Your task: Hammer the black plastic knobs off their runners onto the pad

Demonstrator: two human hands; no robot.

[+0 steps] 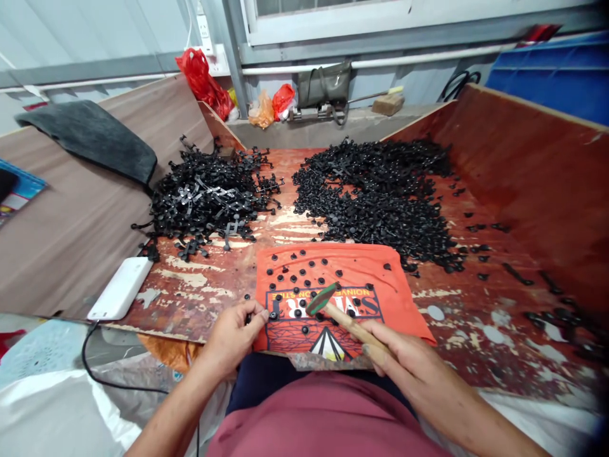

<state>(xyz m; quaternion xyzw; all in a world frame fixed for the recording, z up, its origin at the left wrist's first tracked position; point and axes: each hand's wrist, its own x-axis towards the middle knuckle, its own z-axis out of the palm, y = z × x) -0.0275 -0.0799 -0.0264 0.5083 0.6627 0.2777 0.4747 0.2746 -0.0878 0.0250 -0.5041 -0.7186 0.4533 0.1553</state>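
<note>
In my right hand (pixel 404 358) is a hammer (pixel 352 327) with a light wooden handle and a worn green head, held over the orange printed cloth (pixel 404 311). My left hand (pixel 235 333) is closed at the cloth's left edge, thumb and forefinger pinched together. A small black part (pixel 248 318) shows partly between its fingers; the rest is hidden. Several small round black pieces (pixel 305 329) lie scattered over the cloth, some of them beneath the hammer head.
Behind the cloth, a pile of linked black parts (pixel 204 197) lies left and a heap of small black pieces (pixel 380 203) right. A white power bank (pixel 121 289) with a cable sits at the left. Wooden boards (pixel 533 152) wall the worn red table (pixel 190 298).
</note>
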